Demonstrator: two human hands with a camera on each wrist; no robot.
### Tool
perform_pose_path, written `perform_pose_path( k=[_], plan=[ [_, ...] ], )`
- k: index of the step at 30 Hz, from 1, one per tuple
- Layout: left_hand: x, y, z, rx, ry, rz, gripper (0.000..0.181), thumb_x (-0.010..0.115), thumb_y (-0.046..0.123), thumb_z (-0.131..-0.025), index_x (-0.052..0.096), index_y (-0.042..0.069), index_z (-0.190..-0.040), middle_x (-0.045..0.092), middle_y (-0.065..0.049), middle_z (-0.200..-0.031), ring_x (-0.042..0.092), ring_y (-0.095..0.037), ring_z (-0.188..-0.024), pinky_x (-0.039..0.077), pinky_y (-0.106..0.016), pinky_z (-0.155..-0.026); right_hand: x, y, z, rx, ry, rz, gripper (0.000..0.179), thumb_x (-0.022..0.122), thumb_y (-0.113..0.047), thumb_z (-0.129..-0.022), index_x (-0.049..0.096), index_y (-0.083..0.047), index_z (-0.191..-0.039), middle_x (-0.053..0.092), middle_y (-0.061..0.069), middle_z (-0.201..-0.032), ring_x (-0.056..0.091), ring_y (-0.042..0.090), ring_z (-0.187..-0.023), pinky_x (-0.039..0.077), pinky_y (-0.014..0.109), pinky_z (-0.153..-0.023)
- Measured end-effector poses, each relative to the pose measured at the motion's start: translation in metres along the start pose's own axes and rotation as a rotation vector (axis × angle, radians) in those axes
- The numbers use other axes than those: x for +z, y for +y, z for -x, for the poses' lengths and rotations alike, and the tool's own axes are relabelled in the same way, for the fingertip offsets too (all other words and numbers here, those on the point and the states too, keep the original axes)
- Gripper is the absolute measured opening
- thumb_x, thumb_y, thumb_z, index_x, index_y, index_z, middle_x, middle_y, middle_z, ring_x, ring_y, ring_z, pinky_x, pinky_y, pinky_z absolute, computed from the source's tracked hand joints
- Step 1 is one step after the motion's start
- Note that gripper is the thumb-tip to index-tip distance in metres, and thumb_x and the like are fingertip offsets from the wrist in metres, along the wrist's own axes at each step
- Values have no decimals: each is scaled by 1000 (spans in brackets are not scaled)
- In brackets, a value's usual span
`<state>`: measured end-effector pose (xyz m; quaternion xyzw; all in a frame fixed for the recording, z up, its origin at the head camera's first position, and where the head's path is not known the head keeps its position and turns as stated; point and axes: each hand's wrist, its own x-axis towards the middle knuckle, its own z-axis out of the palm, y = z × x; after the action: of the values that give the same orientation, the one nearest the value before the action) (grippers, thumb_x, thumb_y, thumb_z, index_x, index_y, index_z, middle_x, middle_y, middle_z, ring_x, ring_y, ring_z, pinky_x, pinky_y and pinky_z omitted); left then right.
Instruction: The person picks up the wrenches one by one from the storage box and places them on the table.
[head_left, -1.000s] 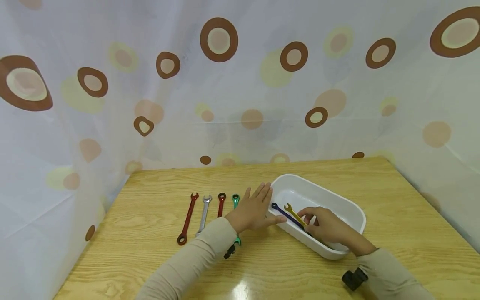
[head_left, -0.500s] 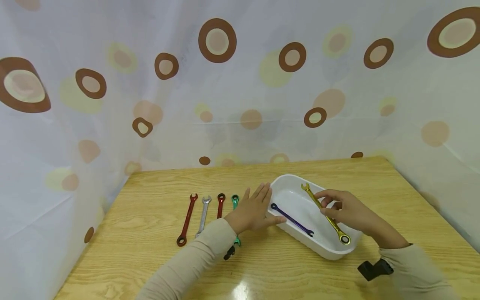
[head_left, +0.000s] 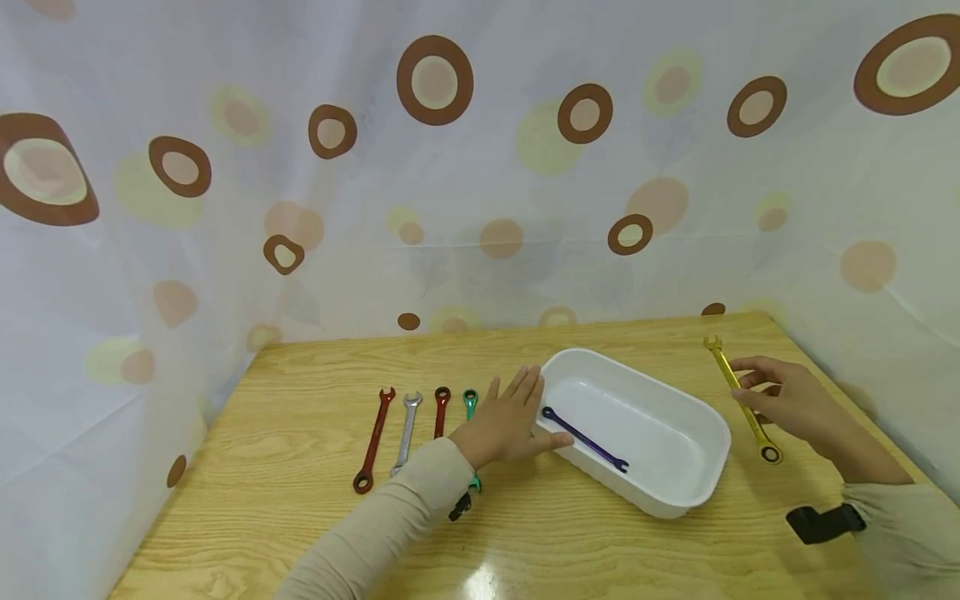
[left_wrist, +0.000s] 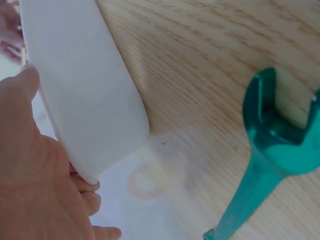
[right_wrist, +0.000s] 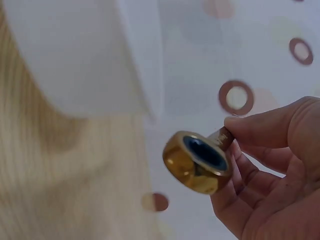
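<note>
My right hand (head_left: 795,400) pinches a gold combination wrench (head_left: 738,387) between thumb and fingers, to the right of the white bin (head_left: 708,433). In the right wrist view the wrench's ring end (right_wrist: 197,162) points toward the camera, and the fingers (right_wrist: 255,182) hold its shaft. My left hand (head_left: 506,421) rests with straight fingers against the bin's left end, the thumb along its near rim. A purple wrench (head_left: 585,439) lies inside the bin along the near wall. The left wrist view has the left hand (left_wrist: 40,165) touching the bin's rim.
On the table left of the bin lie a long red wrench (head_left: 375,440), a silver wrench (head_left: 408,429), a shorter red wrench (head_left: 441,412) and a green wrench (head_left: 471,403), the last two partly behind the left arm. A patterned curtain (head_left: 480,183) hangs behind the table (head_left: 262,450).
My right hand has lifted the gold wrench from beside the purple one, out of the bin and over to the right. The left hand has stayed at the bin.
</note>
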<state>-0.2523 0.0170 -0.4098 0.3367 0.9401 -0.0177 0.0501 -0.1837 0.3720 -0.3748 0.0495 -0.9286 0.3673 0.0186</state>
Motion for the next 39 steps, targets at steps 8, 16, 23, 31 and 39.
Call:
perform_pose_path(
  k=[8,16,23,31,39],
  plan=[
    [0,1,0,-4,-4,-4,101,13,81,-78,5,7,-148,-5,-6,-154,-3,-20,-143,8,-49,-114,7,54,-9,113,-39,-14,51,51,-19,-94,36,11,-132,53,19,-98,56,6,-68,52,27,-59],
    [2,0,0,6,2,8,101,13,81,-78,5,8,-148,-3,-7,-155,-2,-20,-143,9,-49,-113,23,80,-15,172,-86,16,51,53,-17,-91,37,14,-129,56,19,-96,55,12,-71,51,28,-58],
    [2,-1,-1,7,0,5,101,13,81,-78,4,8,-147,-4,-7,-155,-4,-20,-142,8,-50,-113,27,85,-20,111,-60,166,42,59,-12,-86,49,16,-117,62,24,-93,59,27,-80,49,31,-62],
    [4,-2,-2,-3,7,2,104,10,82,-76,4,8,-147,-4,-6,-154,-2,-21,-143,9,-50,-113,25,78,-15,79,-21,302,39,62,-19,-84,57,9,-110,63,29,-92,60,39,-79,48,48,-62],
    [4,-2,-1,2,13,15,103,11,82,-76,5,8,-148,-1,-7,-155,-2,-20,-142,9,-50,-113,25,80,-12,75,-28,310,40,61,-23,-86,57,7,-113,62,31,-96,60,40,-81,48,50,-62]
  ],
)
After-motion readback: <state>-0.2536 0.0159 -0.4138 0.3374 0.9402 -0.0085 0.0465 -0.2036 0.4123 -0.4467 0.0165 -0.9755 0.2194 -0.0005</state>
